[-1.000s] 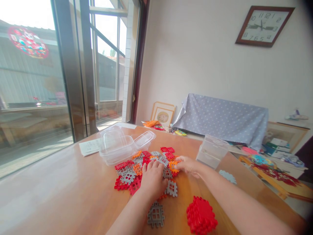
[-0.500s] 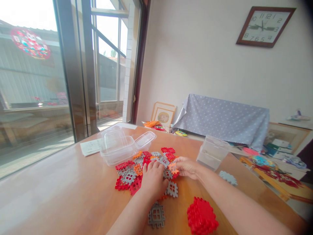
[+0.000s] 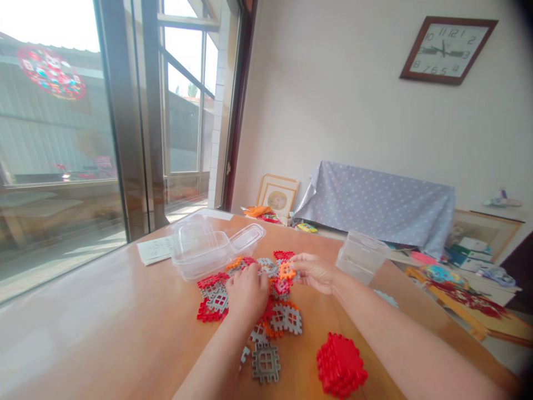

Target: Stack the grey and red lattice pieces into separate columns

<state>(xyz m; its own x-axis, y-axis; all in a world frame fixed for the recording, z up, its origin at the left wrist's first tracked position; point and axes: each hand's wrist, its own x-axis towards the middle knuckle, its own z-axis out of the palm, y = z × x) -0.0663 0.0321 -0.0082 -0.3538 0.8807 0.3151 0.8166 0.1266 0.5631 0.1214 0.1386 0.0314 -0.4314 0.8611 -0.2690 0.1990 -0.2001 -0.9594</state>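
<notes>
A pile of red, grey and orange plastic interlocking tiles with window-like openings lies on the wooden table. My right hand pinches an orange interlocking tile at the pile's right side. Over the middle of the pile, my left hand has its fingers curled downward; its fingertips are partly hidden, so whatever they grip cannot be made out. Nearer me lies a single grey tile. A neat stack of red tiles stands beneath my right forearm.
Clear plastic containers stand behind the pile on the left, beside some papers. Another clear box is at the back right. My right forearm partly covers a light grey stack. A window borders the table's left.
My right hand has risen slightly, bringing the orange tile up and left off the pile. My left hand has shifted left and its fingers have curled more, uncovering tiles near the front.
</notes>
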